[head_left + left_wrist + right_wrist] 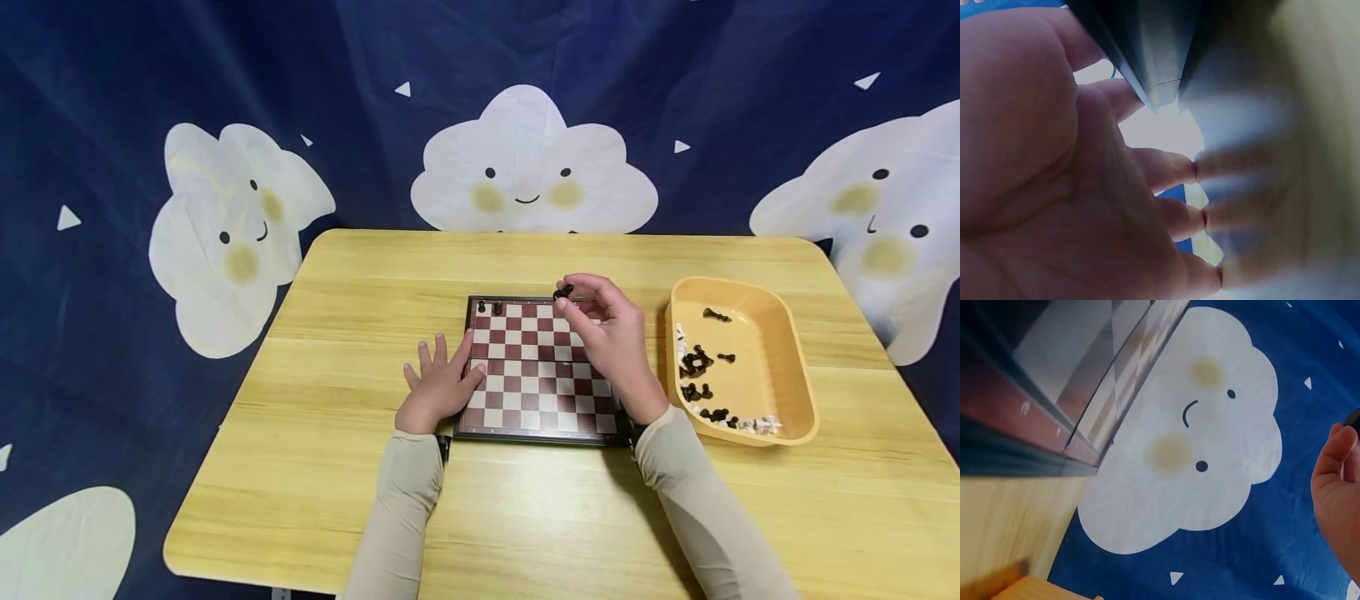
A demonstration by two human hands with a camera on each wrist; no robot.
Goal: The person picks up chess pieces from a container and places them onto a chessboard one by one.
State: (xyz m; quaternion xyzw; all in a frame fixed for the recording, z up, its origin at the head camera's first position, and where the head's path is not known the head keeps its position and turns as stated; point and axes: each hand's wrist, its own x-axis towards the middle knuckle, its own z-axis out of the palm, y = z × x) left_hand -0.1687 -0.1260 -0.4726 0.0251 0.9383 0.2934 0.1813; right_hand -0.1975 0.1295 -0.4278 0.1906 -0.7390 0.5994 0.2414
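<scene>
A red-and-white chessboard (528,385) lies flat on the table. Two black chess pieces stand in its far left corner, one chess piece (482,307) at the very corner and another chess piece (497,308) beside it. My right hand (615,333) is over the board's far right part and pinches a black chess piece (562,292) between thumb and fingertips. In the right wrist view only a dark bit of that piece shows at the right edge. My left hand (438,387) has its fingers spread, with thumb and index finger on the board's left edge and the other fingertips on the table.
To the board's right stands a yellow plastic tub (797,358) holding several black and white chess pieces, mostly along its left and near sides. The wooden table (322,467) extends around the board, and a dark blue cloud-print curtain (360,167) hangs behind it.
</scene>
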